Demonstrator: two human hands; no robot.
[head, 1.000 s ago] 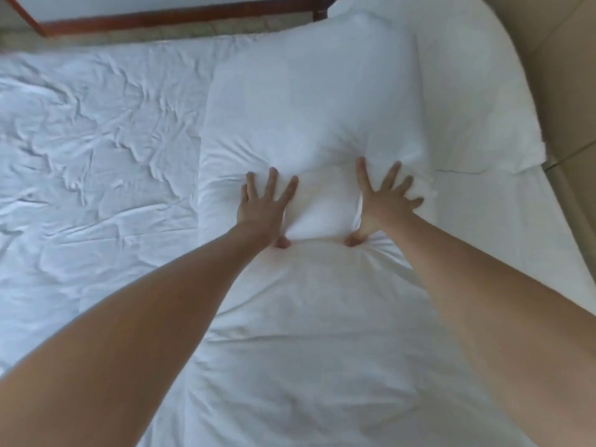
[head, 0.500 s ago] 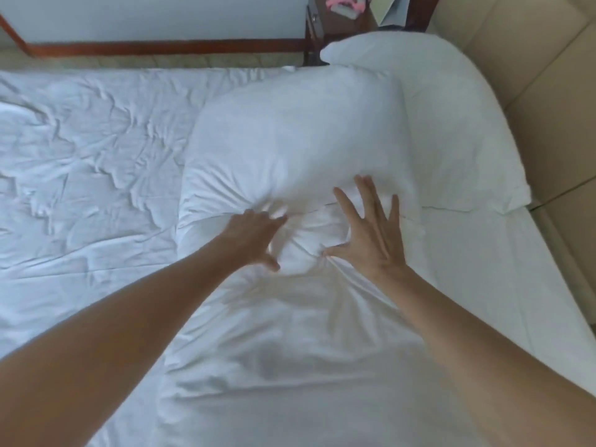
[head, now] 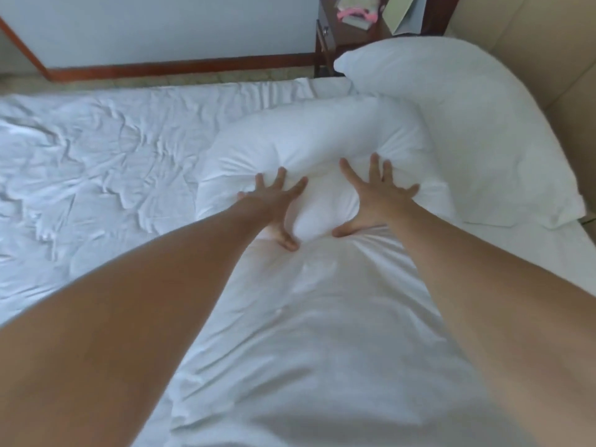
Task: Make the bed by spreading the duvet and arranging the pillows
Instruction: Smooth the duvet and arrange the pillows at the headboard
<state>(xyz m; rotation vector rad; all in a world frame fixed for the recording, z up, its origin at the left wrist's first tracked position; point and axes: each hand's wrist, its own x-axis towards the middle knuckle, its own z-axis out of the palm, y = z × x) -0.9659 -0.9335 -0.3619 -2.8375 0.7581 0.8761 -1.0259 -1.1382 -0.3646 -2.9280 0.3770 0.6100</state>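
Both hands press flat into the near edge of the front pillow (head: 309, 150), fingers spread and straight, nothing clutched. The left hand (head: 274, 201) sits at about seven o'clock on the pillow and the right hand (head: 374, 201) at about five o'clock, with a plump bulge of filling squeezed up between them. That paired, splayed push looks meant to plump the stuffing and square the pillow, rather than to lift it.

The pillow lies on the bed at the centre of the view, and its far right corner touches or overlaps the second pillow (head: 467, 124), which leans toward the padded headboard (head: 548, 59) at two o'clock. Beneath the forearms a smooth white cover, likely the duvet (head: 306, 350), runs toward six o'clock; its left edge falls along the left forearm.

From nine to eleven o'clock the rumpled sheet (head: 96, 162) lies uncovered, so there seems ample room to slide the pillow or draw the duvet leftward. To the right the headboard closes things in. The far mattress edge sits at twelve o'clock, with a dark nightstand (head: 342, 30) just beyond.
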